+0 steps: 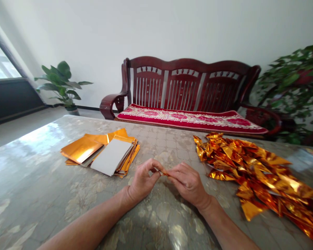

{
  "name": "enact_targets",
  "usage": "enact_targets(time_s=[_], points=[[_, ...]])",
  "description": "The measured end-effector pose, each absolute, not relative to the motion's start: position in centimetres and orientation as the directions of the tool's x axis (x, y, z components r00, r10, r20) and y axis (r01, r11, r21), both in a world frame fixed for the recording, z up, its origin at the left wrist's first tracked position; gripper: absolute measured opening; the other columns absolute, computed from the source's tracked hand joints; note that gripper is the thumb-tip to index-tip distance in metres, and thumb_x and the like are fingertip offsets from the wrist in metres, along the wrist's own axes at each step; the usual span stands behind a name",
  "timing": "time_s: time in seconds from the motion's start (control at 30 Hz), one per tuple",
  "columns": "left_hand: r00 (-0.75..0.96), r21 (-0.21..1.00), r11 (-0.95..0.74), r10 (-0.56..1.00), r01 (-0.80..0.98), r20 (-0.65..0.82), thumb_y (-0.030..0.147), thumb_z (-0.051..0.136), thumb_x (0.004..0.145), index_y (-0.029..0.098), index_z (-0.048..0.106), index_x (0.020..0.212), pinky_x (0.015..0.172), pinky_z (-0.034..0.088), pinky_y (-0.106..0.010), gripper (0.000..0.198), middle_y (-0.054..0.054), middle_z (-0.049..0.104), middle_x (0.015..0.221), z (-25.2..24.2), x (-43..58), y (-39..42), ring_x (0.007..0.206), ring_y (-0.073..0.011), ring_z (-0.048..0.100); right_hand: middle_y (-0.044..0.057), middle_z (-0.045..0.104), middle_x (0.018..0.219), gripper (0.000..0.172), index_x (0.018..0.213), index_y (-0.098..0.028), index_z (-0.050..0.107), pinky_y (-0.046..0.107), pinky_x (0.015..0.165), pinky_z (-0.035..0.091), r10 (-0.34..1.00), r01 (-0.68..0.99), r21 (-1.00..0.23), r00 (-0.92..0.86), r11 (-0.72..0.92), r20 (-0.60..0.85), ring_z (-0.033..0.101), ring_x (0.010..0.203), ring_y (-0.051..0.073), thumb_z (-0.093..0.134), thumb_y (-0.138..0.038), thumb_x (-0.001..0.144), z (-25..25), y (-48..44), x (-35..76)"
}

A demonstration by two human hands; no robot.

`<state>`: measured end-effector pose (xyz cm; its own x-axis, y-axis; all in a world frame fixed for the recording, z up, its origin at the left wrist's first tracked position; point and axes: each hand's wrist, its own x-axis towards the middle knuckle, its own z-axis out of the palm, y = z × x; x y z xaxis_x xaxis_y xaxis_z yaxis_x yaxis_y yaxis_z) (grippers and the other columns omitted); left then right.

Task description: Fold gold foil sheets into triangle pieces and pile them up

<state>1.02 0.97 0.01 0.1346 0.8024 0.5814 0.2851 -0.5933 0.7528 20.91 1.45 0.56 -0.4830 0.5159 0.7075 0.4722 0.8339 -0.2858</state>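
My left hand point(146, 178) and my right hand point(186, 182) meet above the middle of the table, thumbs and fingers pinched. Between them they grip a small piece of gold foil paper point(165, 172); most of it is hidden by the fingers. To the left lies a loose stack of gold foil paper sheets point(85, 147), with a pale grey underside point(112, 156) facing up on top. A large heap of folded gold foil pieces point(250, 170) spreads over the right side of the table.
The table point(75, 208) has a shiny, flower-patterned cover. A clear plastic bag point(306, 159) lies at the far right. Beyond stands a dark red wooden bench point(184, 86) with a red floral cushion point(182, 116). Potted plants point(61, 81) flank it.
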Motion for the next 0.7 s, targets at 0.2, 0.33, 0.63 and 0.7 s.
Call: enact_targets(time_s=[0.2,0.33,0.63,0.7], points=[[0.131,0.823,-0.531,0.847,0.201,0.514,0.006,0.063,0.080,0.020,0.064,0.085,0.068,0.051,-0.019,0.014,0.003,0.070,0.082,-0.62,1.43,1.17,0.074,-0.0100,0.065,0.003,0.069,0.076,0.012,0.094,-0.020,0.074,0.028,0.066,0.046,0.547,0.528,-0.291,-0.429,0.798,0.719,0.059,0.071,0.016,0.064,-0.015,0.090,0.43,1.24,20.81],[0.129,0.839,-0.501,0.866,0.215,0.484,0.014,0.074,0.076,0.020,0.066,0.085,0.070,0.051,-0.020,0.014,0.003,0.072,0.082,-0.67,1.69,1.17,0.075,-0.0109,0.065,0.003,0.068,0.074,0.013,0.087,-0.020,0.072,0.028,0.066,0.045,0.558,0.558,-0.287,-0.405,0.778,0.725,0.059,0.070,0.015,0.062,-0.014,0.090,0.38,1.18,20.60],[0.026,0.895,-0.426,0.904,0.131,0.427,0.019,0.072,0.078,0.018,0.063,0.077,0.069,0.049,-0.022,0.008,0.003,0.064,0.073,-0.52,1.92,1.45,0.069,-0.0109,0.059,0.004,0.068,0.078,0.009,0.094,-0.021,0.073,0.030,0.070,0.046,0.600,0.582,-0.308,-0.413,0.752,0.685,0.061,0.075,0.017,0.064,-0.023,0.091,0.38,1.60,20.50],[-0.012,0.921,-0.388,0.921,0.034,0.388,0.020,0.072,0.076,0.018,0.061,0.077,0.068,0.049,-0.022,0.011,0.002,0.063,0.073,-0.55,1.86,1.70,0.069,-0.0111,0.059,0.004,0.069,0.079,0.010,0.096,-0.022,0.073,0.030,0.072,0.046,0.611,0.585,-0.316,-0.416,0.747,0.673,0.061,0.075,0.017,0.065,-0.024,0.091,0.34,1.73,20.71]])
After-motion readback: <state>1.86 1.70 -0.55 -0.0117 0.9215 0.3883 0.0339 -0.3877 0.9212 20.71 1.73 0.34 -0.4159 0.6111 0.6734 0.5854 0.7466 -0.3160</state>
